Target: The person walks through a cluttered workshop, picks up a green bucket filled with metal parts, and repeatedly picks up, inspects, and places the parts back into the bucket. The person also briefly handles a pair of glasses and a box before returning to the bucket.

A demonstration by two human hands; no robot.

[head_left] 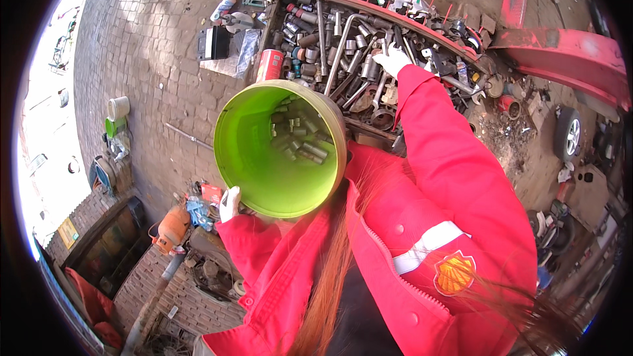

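Observation:
My left hand (229, 203), in a white glove, grips the rim of a bucket (237, 151) tilted so its bright green inside faces me. Several metal sockets (304, 148) lie at its bottom. Ahead and to the right, my white-gloved right hand (393, 60) reaches over a long tray (369, 6) heaped with sockets, wrenches and bars. Its fingers look spread among the tools, and I see nothing held in them. A bent steel bar (339, 49) lies left of this hand, and an open-end wrench (379, 91) lies just below it.
A red can (270, 64) stands at the tray's left end, near a black battery-like box (214, 43) and a white bottle (225, 5). Red metal beams (560, 49) rise at right, by a wheel (567, 133). An orange tank (173, 227) sits at lower left.

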